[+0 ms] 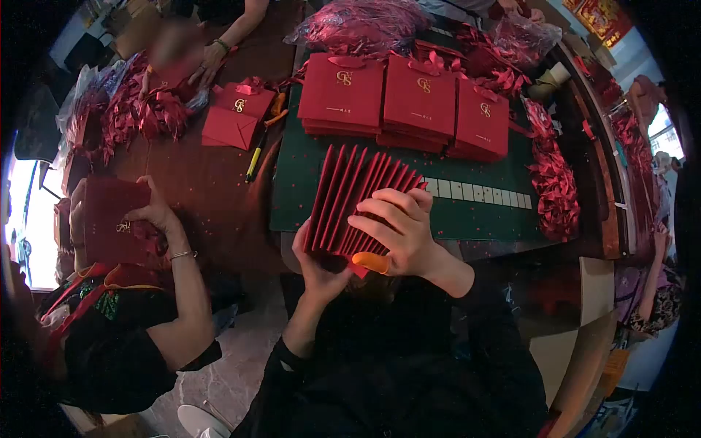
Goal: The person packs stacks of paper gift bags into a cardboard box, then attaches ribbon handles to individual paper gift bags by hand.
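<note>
Between my two hands is a fanned stack of red paper gift bags, edges up, above the near edge of the table. My left hand grips the stack from below on its left side. My right hand curls over the right side, with an orange finger cot on the thumb pressed near the lower edge. Beyond the stack stand piles of red gift bags with gold lettering: a left pile, a middle pile and a right pile.
A green cutting mat covers the table here. Red ribbon bundles lie at right, and a plastic-wrapped bundle at the back. A yellow marker lies left. A co-worker at left holds a red bag.
</note>
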`<state>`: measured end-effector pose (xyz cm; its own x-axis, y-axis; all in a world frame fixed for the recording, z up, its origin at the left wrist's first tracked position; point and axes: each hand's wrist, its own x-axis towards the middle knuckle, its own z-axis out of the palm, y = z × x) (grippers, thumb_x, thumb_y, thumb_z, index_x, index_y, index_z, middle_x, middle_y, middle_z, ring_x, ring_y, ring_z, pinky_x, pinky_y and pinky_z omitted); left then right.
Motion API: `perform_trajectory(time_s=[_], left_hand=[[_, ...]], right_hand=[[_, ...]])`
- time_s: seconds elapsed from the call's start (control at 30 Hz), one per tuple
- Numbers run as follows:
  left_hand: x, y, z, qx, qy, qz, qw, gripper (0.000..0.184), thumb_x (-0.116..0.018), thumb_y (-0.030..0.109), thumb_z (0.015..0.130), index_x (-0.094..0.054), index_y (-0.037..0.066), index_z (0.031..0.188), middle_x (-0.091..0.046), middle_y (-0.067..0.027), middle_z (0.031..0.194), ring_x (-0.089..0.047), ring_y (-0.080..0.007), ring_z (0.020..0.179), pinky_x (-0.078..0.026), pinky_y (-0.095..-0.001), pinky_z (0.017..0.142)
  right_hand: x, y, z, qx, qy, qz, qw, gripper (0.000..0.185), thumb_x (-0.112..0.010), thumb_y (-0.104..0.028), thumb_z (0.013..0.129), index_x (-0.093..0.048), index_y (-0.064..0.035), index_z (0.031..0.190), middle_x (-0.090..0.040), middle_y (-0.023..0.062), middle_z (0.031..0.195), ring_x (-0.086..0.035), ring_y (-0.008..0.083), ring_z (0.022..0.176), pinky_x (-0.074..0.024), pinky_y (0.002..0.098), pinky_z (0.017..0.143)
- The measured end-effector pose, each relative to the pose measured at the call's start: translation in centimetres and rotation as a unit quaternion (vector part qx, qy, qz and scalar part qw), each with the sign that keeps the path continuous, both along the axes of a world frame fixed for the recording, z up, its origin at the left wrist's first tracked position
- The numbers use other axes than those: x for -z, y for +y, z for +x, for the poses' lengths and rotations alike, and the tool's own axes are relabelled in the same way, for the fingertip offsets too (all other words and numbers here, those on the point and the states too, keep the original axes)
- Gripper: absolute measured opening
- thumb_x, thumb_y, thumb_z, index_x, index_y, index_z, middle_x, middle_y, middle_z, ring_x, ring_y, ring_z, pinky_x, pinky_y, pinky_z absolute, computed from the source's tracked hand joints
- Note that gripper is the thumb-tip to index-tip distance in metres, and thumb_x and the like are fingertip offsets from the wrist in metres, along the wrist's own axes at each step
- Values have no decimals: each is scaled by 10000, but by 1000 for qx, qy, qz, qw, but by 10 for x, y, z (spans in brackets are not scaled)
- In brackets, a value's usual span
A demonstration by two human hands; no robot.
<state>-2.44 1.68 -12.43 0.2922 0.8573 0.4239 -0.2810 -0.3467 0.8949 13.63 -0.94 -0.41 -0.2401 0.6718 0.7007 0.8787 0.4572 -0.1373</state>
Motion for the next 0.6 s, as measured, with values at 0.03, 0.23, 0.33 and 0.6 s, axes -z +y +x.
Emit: perform_trajectory(time_s=[0.03,0.23,0.33,0.6], left_hand=[[-2,1,0,-3,4,13,1000,1058,-829,28,587,-112,76,1364,-316,-159,1337,-415,-265,1211,-399,-398,984],[-7,2,-1,-26,46,62,997,1042,-816,17,583,-127,65,1363,-312,-155,1337,-408,-257,1215,-391,-395,989],[0,3,-3,-25,48,37,998,1041,-817,26,580,-130,55,1362,-313,-158,1334,-400,-258,1220,-373,-394,1000],[-1,2,-1,-36,36,7,999,1036,-830,76,584,-140,50,1356,-322,-153,1321,-399,-254,1204,-354,-390,997]], right_hand=[[-1,1,0,-2,4,7,1000,448,-539,-516,816,-658,-110,964,-627,18,1020,-533,198,981,-283,337,828],[0,3,1,-19,-13,-17,1000,422,-559,-505,812,-638,-105,922,-630,3,1068,-534,201,1017,-283,335,822],[0,2,2,-21,-6,-22,1000,426,-566,-508,806,-635,-108,934,-629,6,1051,-535,201,1015,-285,355,860],[-40,9,27,-196,-117,-191,955,600,-699,-288,661,-500,-71,1183,-513,89,1131,-456,237,1130,-262,491,1021]])
